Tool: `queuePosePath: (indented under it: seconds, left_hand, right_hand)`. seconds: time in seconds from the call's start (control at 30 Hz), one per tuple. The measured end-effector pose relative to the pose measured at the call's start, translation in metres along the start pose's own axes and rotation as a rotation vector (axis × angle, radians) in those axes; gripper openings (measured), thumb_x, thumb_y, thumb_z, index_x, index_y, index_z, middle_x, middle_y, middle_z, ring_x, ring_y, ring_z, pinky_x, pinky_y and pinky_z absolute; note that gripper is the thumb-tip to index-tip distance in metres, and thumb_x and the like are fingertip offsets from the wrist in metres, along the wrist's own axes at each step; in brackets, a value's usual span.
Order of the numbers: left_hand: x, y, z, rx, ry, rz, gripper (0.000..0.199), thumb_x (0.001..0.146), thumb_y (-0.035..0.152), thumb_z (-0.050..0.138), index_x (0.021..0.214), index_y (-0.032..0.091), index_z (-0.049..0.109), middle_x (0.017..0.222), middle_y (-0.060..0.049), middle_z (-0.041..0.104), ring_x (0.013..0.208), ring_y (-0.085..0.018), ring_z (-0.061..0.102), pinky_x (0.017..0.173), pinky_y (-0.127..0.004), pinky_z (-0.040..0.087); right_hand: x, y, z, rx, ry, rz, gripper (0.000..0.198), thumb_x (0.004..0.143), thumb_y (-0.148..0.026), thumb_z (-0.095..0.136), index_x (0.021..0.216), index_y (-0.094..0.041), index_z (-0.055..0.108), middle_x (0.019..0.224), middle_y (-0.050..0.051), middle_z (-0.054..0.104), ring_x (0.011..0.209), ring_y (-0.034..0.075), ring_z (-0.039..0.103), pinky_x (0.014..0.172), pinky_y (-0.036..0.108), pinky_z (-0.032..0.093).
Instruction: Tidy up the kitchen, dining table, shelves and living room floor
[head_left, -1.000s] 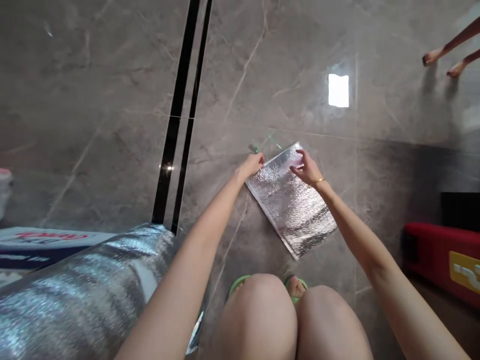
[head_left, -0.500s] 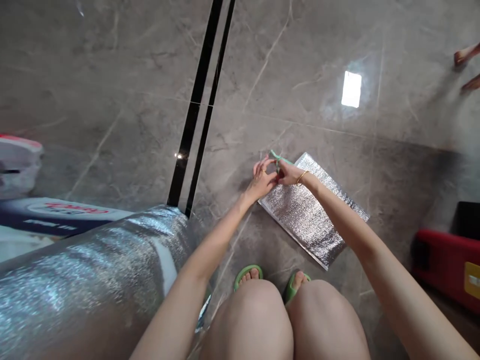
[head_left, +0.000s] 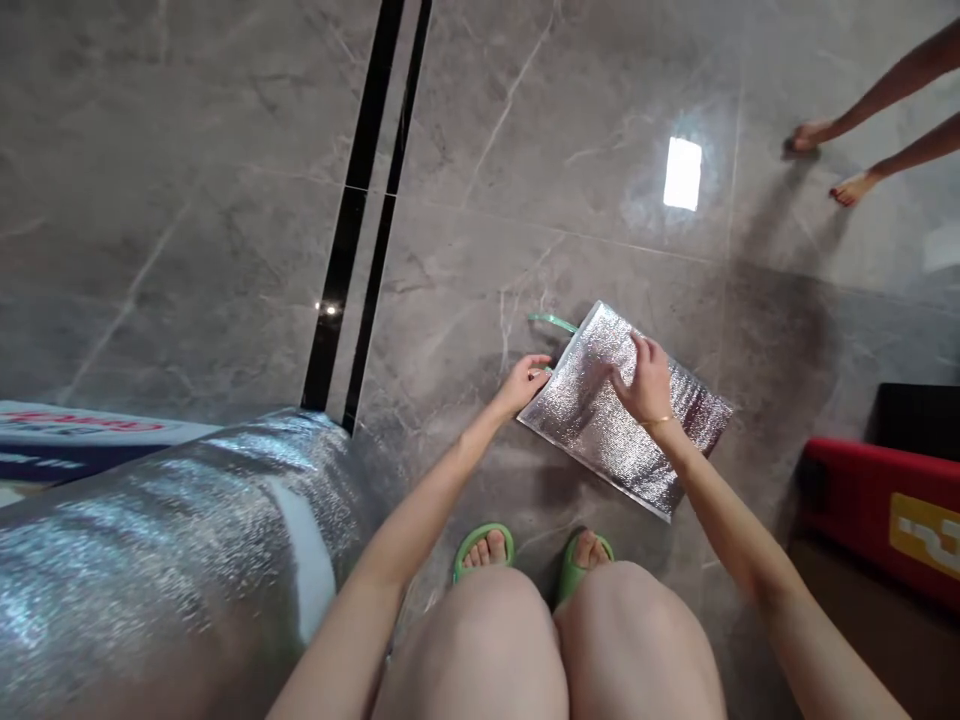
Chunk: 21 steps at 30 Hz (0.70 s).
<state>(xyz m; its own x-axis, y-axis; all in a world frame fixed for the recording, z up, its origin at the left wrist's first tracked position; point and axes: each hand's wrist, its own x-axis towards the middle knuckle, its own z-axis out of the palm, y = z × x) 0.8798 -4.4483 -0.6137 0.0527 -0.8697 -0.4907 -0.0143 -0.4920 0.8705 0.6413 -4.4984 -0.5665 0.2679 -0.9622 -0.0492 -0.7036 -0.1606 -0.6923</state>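
A flat silver foil bag (head_left: 592, 405) lies slanted on the floor ahead of my feet. From its upper left edge a thin green strap (head_left: 553, 320) sticks out to the left. At that same edge, lower down, my left hand (head_left: 523, 385) has its fingers curled together around a small green bit of strap, most of which the fingers hide. My right hand (head_left: 649, 382) is over the bag's upper right part, thumb and fingers apart, with nothing in it. Whether it touches the foil I cannot tell.
A large silver foil roll (head_left: 172, 540) stands at the left, beside a printed blue and white package (head_left: 112, 435). A red case (head_left: 862, 500) with a yellow label is at the right. Another person's bare feet (head_left: 851, 187) are at the upper right.
My hands were together at the green strap; my right hand has let go and moved right over the bag. The other person's legs have come further into view.
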Motion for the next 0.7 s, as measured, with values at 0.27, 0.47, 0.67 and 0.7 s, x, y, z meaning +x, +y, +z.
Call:
queuePosePath:
  seconds: [0.27,0.47,0.67,0.7]
  left_hand:
    - [-0.025,0.028,0.051,-0.336,-0.459,-0.270,0.026,0.082,0.041,0.067,0.092,0.017,0.070,0.076,-0.007,0.072,0.069,-0.019,0.067,0.069,-0.033,0.055]
    - [-0.037,0.051,0.068,-0.188,0.073,-0.025,0.028,0.075,0.038,0.077,0.084,0.016,0.061,0.073,-0.001,0.066,0.065,-0.014,0.062,0.063,-0.026,0.050]
    - [-0.059,0.065,0.062,0.266,0.220,0.294,0.002,0.084,0.019,0.062,0.085,0.018,0.062,0.087,-0.005,0.070,0.083,-0.019,0.066,0.084,-0.033,0.051]
    - [-0.063,0.062,0.066,0.314,0.223,0.324,0.008,0.087,0.015,0.056,0.091,0.018,0.063,0.092,-0.006,0.071,0.088,-0.020,0.066,0.089,-0.034,0.051]
  right_hand:
    - [-0.052,-0.009,0.015,0.864,-0.278,0.700,0.071,0.080,-0.063,0.061,0.138,-0.026,0.044,0.116,0.009,0.065,0.098,0.022,0.066,0.075,0.037,0.060]
    - [-0.031,-0.044,0.023,1.224,-0.209,0.667,0.037,0.067,-0.048,0.078,0.085,-0.021,0.059,0.077,0.001,0.065,0.069,0.016,0.064,0.066,0.028,0.057]
    - [-0.028,-0.052,0.038,1.337,-0.182,0.649,0.028,0.069,-0.044,0.076,0.083,-0.023,0.063,0.081,0.001,0.069,0.079,0.020,0.068,0.075,0.033,0.059]
    - [-0.028,-0.050,0.045,1.362,-0.154,0.656,0.027,0.068,-0.044,0.075,0.080,-0.023,0.063,0.078,0.000,0.069,0.078,0.019,0.068,0.075,0.032,0.059]
